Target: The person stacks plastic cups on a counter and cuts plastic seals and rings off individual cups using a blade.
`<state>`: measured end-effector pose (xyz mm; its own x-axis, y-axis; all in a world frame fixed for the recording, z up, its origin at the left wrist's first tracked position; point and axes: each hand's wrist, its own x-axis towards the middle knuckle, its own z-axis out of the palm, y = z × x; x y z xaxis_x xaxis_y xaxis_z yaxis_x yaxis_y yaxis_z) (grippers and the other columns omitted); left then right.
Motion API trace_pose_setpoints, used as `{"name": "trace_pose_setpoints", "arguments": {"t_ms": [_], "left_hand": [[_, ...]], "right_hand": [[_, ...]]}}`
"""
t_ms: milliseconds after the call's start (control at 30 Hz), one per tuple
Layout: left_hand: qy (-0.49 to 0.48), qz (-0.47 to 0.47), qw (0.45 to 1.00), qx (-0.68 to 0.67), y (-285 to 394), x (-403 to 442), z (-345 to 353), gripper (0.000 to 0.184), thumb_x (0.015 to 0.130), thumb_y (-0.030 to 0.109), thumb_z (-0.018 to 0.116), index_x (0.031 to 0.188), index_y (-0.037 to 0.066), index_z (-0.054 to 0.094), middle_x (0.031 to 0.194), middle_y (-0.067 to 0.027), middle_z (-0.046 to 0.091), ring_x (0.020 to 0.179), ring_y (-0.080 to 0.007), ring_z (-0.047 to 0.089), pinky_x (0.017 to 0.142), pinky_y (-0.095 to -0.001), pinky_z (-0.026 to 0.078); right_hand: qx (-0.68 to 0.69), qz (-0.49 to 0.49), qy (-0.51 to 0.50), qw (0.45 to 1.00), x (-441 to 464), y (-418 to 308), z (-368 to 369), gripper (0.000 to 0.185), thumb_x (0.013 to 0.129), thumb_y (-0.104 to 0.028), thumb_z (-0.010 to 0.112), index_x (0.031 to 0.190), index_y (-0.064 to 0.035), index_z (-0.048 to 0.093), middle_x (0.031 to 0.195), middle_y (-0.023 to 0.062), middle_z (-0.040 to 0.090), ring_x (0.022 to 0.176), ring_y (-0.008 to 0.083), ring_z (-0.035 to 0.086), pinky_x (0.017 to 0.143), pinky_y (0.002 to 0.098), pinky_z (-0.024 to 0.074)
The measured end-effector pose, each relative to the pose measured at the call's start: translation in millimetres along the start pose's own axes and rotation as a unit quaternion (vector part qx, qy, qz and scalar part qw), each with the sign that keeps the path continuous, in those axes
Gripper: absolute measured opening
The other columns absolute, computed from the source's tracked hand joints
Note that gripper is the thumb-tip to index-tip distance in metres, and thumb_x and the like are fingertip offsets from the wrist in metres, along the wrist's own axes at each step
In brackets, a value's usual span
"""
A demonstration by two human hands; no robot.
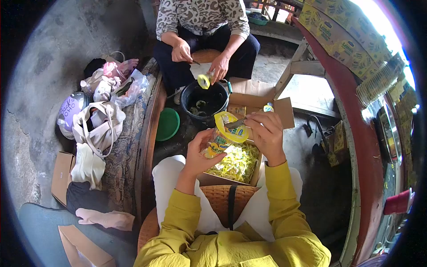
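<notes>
Holding a printed plastic cup in your left hand, you've got that grip wrapped around its side, thumb out toward you, in the head view (the only one here). The cup's tilted, with its wide yellow rim facing up. Your right hand has its grip pinched on a dark flat blade, which lies across the cup's mouth. Can't tell if it's actually touching the rim, tbh.

Right under the cup, between your knees, you've got a cardboard box full of yellow shreds, and your rattan stool shows just this side of it.

Across from you, another person has a thin dark tool in one hand and a yellow-rimmed piece in the other, above a black bucket. A green round basin or lid sits just beside that. Off to your left there's a pale tote bag near a purple helmet; to your right, a stack of clear cups.
</notes>
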<state>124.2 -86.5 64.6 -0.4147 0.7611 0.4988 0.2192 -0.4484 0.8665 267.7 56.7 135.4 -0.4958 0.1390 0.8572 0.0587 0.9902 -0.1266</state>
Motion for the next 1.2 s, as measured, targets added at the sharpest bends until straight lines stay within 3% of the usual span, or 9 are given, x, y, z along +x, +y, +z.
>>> {"name": "trace_pose_setpoints", "arguments": {"t_ms": [500,700,800,900,1200], "left_hand": [[-0.058,-0.077,0.991,-0.089,-1,-3,3,0.062,0.062,-0.002,0.074,0.115,0.001,0.043,0.107,-0.0072,0.054,0.103,-0.0141,0.051,0.089,-0.0285,0.039],[-0.091,-0.119,0.975,-0.161,-1,-5,5,0.061,0.061,-0.004,0.073,0.115,0.002,0.045,0.108,-0.0057,0.053,0.101,-0.0132,0.05,0.088,-0.0281,0.039],[-0.101,-0.136,0.966,-0.193,-8,-7,3,0.062,0.061,-0.004,0.073,0.116,0.002,0.044,0.109,-0.0044,0.053,0.102,-0.0123,0.05,0.085,-0.0259,0.04],[-0.144,-0.212,0.935,-0.243,-3,-7,-1,0.06,0.064,-0.002,0.072,0.117,0.003,0.044,0.109,-0.0034,0.052,0.101,-0.0104,0.049,0.079,-0.0246,0.044],[-0.197,-0.269,0.854,-0.4,1,-8,-7,0.051,0.076,0.011,0.062,0.121,0.003,0.04,0.101,-0.0111,0.055,0.077,-0.0191,0.06,0.059,-0.0292,0.051]], "right_hand": [[0.012,-0.015,0.015,1.0,0,-4,1,0.02,0.058,0.001,0.062,0.076,-0.0049,0.063,0.076,0.0045,0.061,0.072,0.0195,0.058,0.065,0.032,0.0443],[0.005,0.03,-0.008,0.999,-4,-6,0,0.03,0.064,0.005,0.063,0.092,-0.0055,0.064,0.077,0.0064,0.064,0.069,0.0219,0.06,0.066,0.0318,0.0458],[0.027,0.025,0.015,0.999,0,-7,1,0.043,0.064,0.005,0.065,0.105,-0.0056,0.059,0.078,0.0059,0.065,0.068,0.0219,0.059,0.066,0.0318,0.0458],[0.02,0.014,-0.003,1.0,-2,-6,0,0.051,0.062,0.005,0.066,0.111,-0.0055,0.055,0.079,0.006,0.065,0.068,0.0221,0.059,0.067,0.032,0.0458],[0.045,0.009,-0.006,0.999,-1,-13,-1,0.044,0.065,0.009,0.061,0.107,-0.0019,0.057,0.078,0.0087,0.063,0.067,0.0211,0.06,0.065,0.0327,0.0472]]}}
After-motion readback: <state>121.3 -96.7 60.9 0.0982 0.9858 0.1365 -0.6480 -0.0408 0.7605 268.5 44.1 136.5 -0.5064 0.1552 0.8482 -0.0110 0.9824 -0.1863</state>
